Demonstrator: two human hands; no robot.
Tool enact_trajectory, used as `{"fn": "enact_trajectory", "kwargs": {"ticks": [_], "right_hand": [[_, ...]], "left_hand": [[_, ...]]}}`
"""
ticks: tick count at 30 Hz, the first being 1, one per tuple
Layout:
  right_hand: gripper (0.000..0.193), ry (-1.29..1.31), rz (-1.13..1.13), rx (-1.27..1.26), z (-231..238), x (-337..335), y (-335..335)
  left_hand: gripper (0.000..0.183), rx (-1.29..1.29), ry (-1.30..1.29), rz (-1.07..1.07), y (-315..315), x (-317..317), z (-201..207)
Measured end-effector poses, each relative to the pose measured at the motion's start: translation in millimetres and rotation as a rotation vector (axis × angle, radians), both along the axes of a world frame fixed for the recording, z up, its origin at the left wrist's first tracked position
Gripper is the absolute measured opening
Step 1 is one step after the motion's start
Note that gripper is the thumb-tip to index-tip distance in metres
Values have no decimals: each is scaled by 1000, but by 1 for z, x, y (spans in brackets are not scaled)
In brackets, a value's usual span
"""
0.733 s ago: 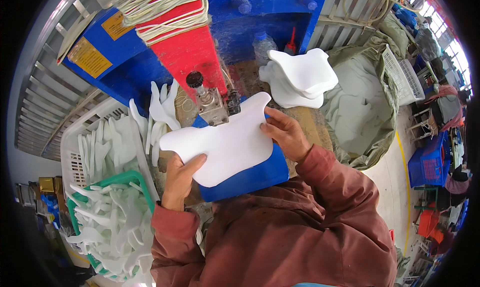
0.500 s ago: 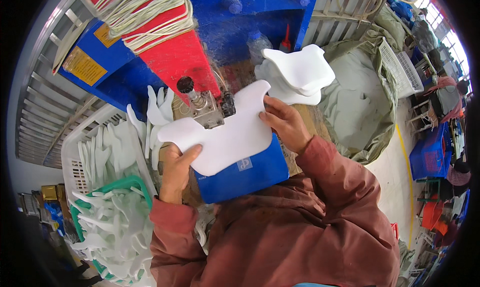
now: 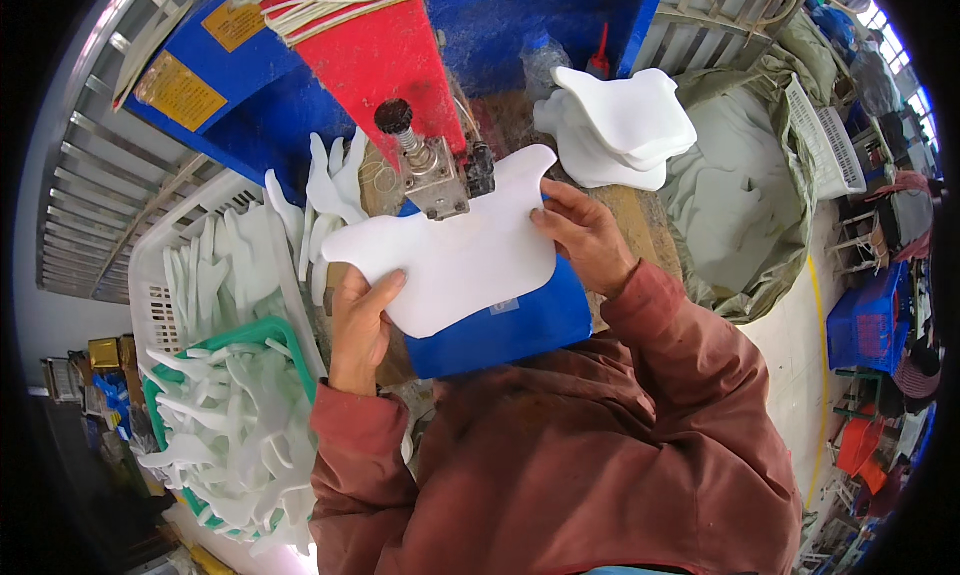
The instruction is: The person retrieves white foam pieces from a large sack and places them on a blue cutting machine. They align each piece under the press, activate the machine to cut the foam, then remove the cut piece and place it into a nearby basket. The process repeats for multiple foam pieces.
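Note:
A white shaped pad (image 3: 470, 265), soft-looking and with curved ends, lies level under the metal head (image 3: 437, 180) of a red-armed machine. The head sits at the pad's far edge and hides part of it. My left hand (image 3: 362, 325) grips the near left edge, thumb on top and fingers beneath. My right hand (image 3: 590, 237) pinches the right edge, fingers partly hidden. Below the pad is a blue block (image 3: 500, 330). To the right of the head, several similar white pads (image 3: 630, 125) are stacked.
A white crate (image 3: 160, 310) and a green basket (image 3: 290, 350) at left hold white cut pieces. A large green sack (image 3: 800, 245) with flat white pieces stands at right. The machine's red arm (image 3: 365, 50) slopes overhead; a plastic bottle (image 3: 543, 60) stands behind the stack.
The whole view has shifted a little. Against the machine head, the pad has come slightly toward me and left. Both hands keep their hold on it.

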State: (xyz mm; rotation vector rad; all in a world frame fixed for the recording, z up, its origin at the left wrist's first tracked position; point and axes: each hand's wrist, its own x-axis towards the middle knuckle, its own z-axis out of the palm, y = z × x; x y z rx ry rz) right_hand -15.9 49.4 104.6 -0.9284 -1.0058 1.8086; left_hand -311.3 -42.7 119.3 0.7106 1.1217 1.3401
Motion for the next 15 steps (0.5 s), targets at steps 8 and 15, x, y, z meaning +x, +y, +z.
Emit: {"fn": "enact_trajectory", "kwargs": {"ticks": [8,15], "right_hand": [[53,-44,-91,15,12,20,-11],[49,-67,-73,30,12,40,-19]], "left_hand": [[50,-22,-3,-53,8,17,-3],[53,-16,-63,-79,10,34,-10]]}}
